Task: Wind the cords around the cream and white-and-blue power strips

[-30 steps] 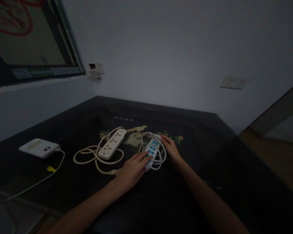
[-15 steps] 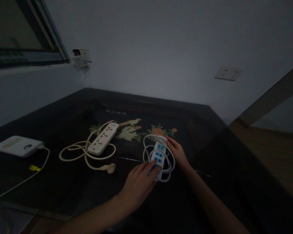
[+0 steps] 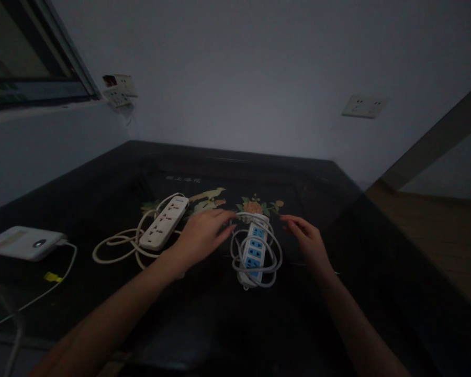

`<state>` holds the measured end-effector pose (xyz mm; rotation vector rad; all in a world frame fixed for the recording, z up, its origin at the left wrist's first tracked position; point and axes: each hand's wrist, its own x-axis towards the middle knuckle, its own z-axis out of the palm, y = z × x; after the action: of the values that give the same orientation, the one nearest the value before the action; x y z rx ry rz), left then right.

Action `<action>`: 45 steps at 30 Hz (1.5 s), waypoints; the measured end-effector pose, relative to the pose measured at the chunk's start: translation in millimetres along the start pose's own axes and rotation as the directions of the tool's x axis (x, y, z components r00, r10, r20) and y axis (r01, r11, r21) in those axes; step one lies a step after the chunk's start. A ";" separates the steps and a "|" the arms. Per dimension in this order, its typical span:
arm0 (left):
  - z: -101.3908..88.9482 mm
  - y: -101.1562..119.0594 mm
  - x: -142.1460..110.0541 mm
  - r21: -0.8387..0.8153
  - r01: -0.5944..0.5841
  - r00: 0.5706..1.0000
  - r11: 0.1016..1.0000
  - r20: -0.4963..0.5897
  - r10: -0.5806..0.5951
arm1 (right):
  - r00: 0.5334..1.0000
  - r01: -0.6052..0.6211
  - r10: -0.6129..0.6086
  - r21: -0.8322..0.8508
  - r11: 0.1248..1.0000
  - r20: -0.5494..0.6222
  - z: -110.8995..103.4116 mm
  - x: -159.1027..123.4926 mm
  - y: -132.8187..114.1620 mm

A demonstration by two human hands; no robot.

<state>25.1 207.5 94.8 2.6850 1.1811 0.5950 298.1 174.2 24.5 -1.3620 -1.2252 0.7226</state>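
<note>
A white power strip with blue sockets [image 3: 255, 246] lies on the dark table, its grey-white cord [image 3: 277, 262] looped loosely around it. My left hand [image 3: 206, 233] is at the strip's upper left, thumb and fingers apart, fingertips close to the cord; whether they touch it I cannot tell. On the other side, my right hand [image 3: 308, 241] hovers clear of the strip with its fingers extended and nothing visible in them. Left of my left hand sits a second, all-white power strip [image 3: 165, 222] with a cream cord [image 3: 110, 241], partly hidden by my left forearm.
A white box-shaped device [image 3: 23, 243] with a thin cable and a yellow tag [image 3: 53, 277] rests at the table's left. Flower and bird pictures decorate the black tabletop [image 3: 227, 167]. Wall sockets [image 3: 363, 106] are on the wall behind, and a window [image 3: 27, 52] is at upper left.
My left hand has let go of the blue-socketed strip's near end and moved up and left. My right hand has drawn away from its far end to the right.
</note>
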 end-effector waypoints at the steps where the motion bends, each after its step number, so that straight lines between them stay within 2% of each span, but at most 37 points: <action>1: -3.2 -0.6 12.0 0.020 -0.006 1.000 1.000 0.000 0.006 | 1.000 0.006 -0.006 0.003 1.000 -0.008 -1.2 -4.0 -3.2; 4: -2.3 3.5 42.6 0.053 -0.047 0.998 0.997 0.042 0.045 | 1.000 0.023 -0.023 -0.004 1.000 -0.016 -1.1 -15.9 -8.6; 8: 16.1 7.6 61.6 0.069 -0.091 0.992 0.994 0.095 0.084 | 1.000 0.001 -0.001 -0.057 0.998 0.001 1.5 -26.4 -6.9; 12: 33.5 0.9 60.9 0.104 -0.097 0.989 0.990 0.124 0.084 | 0.999 -0.032 0.032 -0.092 0.995 0.003 3.2 -28.2 -1.1; 16: 39.5 -8.3 57.6 0.113 -0.104 0.990 0.988 0.102 0.093 | 1.000 -0.002 0.003 -0.101 0.995 0.007 4.2 -27.2 1.9; 19: 42.5 -14.5 57.5 0.053 -0.100 0.992 0.994 0.089 0.095 | 1.000 0.010 -0.009 -0.106 0.994 0.010 5.6 -28.4 1.9; 24: 51.8 -24.9 59.9 -0.173 -0.059 0.987 0.983 0.140 0.083 | 0.997 0.056 -0.047 -0.152 0.987 0.066 11.4 -32.7 1.1; 29: 61.1 -30.8 63.0 -0.138 0.042 0.990 0.989 0.142 -0.022 | 0.995 0.066 -0.046 -0.230 0.971 0.093 16.2 -35.8 5.7; 34: 61.3 -32.2 65.8 -0.117 0.059 0.981 0.991 0.189 -0.036 | 0.993 0.047 -0.012 -0.311 0.949 0.115 17.3 -37.6 8.9; 41: 57.1 -40.8 68.3 -0.319 0.091 0.968 0.943 0.250 -0.009 | 0.990 0.005 0.046 -0.364 0.931 0.133 15.8 -37.1 12.4; 45: 57.2 -40.6 63.8 -0.282 0.072 0.970 0.957 0.245 -0.001 | 0.991 0.010 0.041 -0.379 0.925 0.125 14.7 -36.4 15.6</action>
<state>60.3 283.2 49.9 2.4008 0.9915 0.3847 278.5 147.2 -1.4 -1.6615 -1.5169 0.6120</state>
